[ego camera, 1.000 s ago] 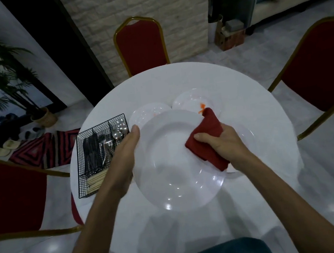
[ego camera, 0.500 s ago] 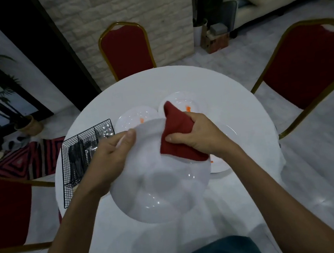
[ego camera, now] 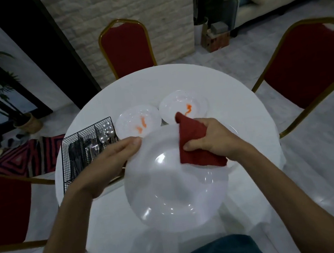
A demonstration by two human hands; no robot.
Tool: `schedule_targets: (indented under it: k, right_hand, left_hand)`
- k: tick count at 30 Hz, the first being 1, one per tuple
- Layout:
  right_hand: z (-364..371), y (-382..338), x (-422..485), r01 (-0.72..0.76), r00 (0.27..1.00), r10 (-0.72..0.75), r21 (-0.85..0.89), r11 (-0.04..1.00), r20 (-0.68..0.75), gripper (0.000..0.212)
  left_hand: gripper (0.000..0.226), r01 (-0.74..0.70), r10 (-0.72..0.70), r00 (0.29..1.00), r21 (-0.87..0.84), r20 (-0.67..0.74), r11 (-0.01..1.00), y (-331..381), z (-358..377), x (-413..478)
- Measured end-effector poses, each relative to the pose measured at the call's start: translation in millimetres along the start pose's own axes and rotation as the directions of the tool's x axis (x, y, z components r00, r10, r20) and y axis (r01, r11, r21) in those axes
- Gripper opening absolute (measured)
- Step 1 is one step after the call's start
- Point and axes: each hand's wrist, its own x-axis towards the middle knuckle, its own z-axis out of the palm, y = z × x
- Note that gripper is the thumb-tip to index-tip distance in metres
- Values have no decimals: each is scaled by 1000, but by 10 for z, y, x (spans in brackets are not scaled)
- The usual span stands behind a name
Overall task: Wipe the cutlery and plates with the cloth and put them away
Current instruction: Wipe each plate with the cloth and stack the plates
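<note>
two small plates lie flat on the white counter [ego camera: 156,81], to the right of the black wire basket [ego camera: 82,130]. the first small plate [ego camera: 131,118] is just beside the basket, the second small plate [ego camera: 180,103] sits one place further right, and each bears an orange smear. the basket stands at the counter's left edge and is split into compartments. shiny spoons [ego camera: 107,131] lie in the compartment on its right side. dark cutlery [ego camera: 77,156] fills the compartments further left, though which pieces these are cannot be told. right of the basket and nearer the person, a large white plate [ego camera: 175,188] is held tilted above the counter, its glossy face up. the left grip [ego camera: 111,162] clamps the plate's rim on the side toward the basket, thumb on the face. the right grip [ego camera: 216,139] is closed around a folded red cloth [ego camera: 193,142] and presses it on the plate's rim on the side away from the basket. a red chair [ego camera: 129,47] with a gold frame stands beyond the counter.
</note>
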Motion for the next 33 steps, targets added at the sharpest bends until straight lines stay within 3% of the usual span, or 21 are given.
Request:
schedule_targets:
  k: [4, 9, 11, 14, 17, 19, 22, 25, 27, 29, 31, 33]
  right_hand:
    - [44, -278, 56, 164, 986, -155, -352, 921, 56, 27]
    - [27, -321, 112, 194, 977, -211, -349, 917, -11, 33]
    - [45, -263, 160, 149, 979, -176, -236, 960, -98, 33]
    - [157, -162, 209, 137, 957, -107, 94, 986, -271, 32]
    - [451, -80, 171, 175, 903, 27, 423, 889, -429, 20]
    - [633, -30, 113, 153, 901, 121, 567, 810, -416, 16]
    - [671, 17, 58, 88, 920, 165, 599, 796, -354, 16]
    - [459, -22, 50, 52, 950, 98, 462, 885, -295, 15]
    - [312, -83, 55, 70, 980, -10, 297, 952, -200, 22]
    - [245, -168, 80, 129, 989, -128, 15, 992, -68, 27]
    - [264, -262, 99, 222, 975, -223, -246, 944, 22, 32]
    - [277, -315, 109, 286, 956, -293, -345, 894, 32, 39]
  left_hand:
    - [37, -51, 52, 999, 51, -14, 997, 74, 289, 78]
    - [36, -272, 290, 935, 109, -204, 956, 51, 323, 68]
    - [36, -302, 301, 895, 49, -329, 952, 95, 293, 57]
    - [32, -301, 200, 807, -95, -556, 949, 163, 172, 56]
    - [31, -359, 135, 709, -189, -692, 914, 152, 115, 86]
    - [30, -371, 61, 677, -269, -733, 889, 110, 110, 102]
    - [36, -286, -30, 759, -375, -651, 882, 89, 55, 70]
    - [33, -188, -8, 883, -369, -469, 910, 114, -117, -2]
    - [33, -125, 27, 946, -286, -324, 950, 137, -195, -21]
    - [34, -118, 95, 977, -111, -192, 987, 151, -166, 16]
    - [29, -132, 136, 988, 57, -67, 990, 191, -28, 55]
    - [30, -169, 172, 985, 153, -11, 974, 219, 105, 87]
